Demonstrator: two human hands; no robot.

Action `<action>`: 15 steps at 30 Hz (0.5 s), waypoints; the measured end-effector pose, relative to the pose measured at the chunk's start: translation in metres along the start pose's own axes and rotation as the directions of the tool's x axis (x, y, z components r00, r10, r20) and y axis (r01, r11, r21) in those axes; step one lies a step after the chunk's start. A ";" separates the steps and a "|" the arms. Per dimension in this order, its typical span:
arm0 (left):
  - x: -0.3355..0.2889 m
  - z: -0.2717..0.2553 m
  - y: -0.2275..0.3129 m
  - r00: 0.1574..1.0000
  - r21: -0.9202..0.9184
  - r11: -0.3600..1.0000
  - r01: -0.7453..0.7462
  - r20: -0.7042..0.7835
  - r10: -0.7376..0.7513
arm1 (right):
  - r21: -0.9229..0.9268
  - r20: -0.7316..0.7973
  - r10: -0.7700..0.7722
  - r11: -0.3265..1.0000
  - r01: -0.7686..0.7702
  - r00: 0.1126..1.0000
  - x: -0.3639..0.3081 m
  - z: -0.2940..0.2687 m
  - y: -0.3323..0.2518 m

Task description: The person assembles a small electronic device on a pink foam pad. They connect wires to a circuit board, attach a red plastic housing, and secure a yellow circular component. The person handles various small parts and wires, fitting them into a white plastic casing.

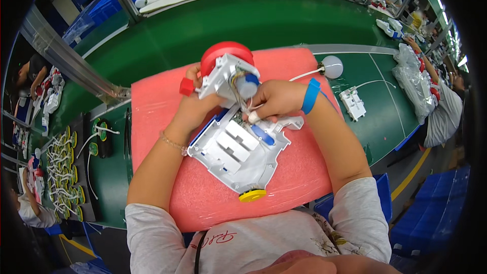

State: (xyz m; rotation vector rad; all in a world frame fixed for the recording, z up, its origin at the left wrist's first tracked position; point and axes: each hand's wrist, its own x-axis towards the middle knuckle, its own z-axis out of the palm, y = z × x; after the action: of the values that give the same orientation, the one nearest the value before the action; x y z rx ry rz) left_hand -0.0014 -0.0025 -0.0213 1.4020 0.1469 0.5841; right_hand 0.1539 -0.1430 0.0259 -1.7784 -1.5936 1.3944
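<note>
A white plastic shell [238, 152] with a blue edge and a yellow round cap [252, 195] lies open on the pink foam mat [167, 182]. Above it, a second white plastic housing [224, 73] with a large red dome [227, 53] is tilted up, its inside showing. My left hand [203, 99] grips this housing from its left side, fingers partly behind it, near a small red block [187, 86]. Thin wires [246, 105] run between the two halves beside a blue-and-whitish cylinder [248, 87]. My right hand [279, 99] pinches the wires close to a green circuit board; its fingertips partly cover them.
Right of the mat are a white round bulb-like part [333, 67] on a cable and a small white bracket [352, 103]. Yellow-and-green discs with white wires [66, 172] fill a dark tray at left. A green conveyor [284, 20] crosses behind; other people sit at both sides.
</note>
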 end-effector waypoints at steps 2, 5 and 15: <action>-0.003 0.002 0.002 0.998 0.090 0.995 0.036 -0.057 -0.030 | 0.011 -0.050 0.019 1.000 -0.019 0.999 0.005 0.004 0.004; -0.003 0.009 0.008 0.998 0.176 0.984 0.025 -0.053 -0.016 | -0.264 -0.298 -0.168 0.961 0.088 0.939 0.009 0.011 0.016; 0.000 0.001 0.003 0.999 0.106 0.994 -0.006 -0.032 0.009 | 0.010 -0.222 0.017 1.000 -0.015 0.975 0.005 0.001 0.004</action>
State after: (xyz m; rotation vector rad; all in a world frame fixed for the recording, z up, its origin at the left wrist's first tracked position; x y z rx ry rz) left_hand -0.0021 -0.0033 -0.0185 1.4963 0.2009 0.6130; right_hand 0.1545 -0.1407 0.0199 -1.8724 -1.4568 1.1595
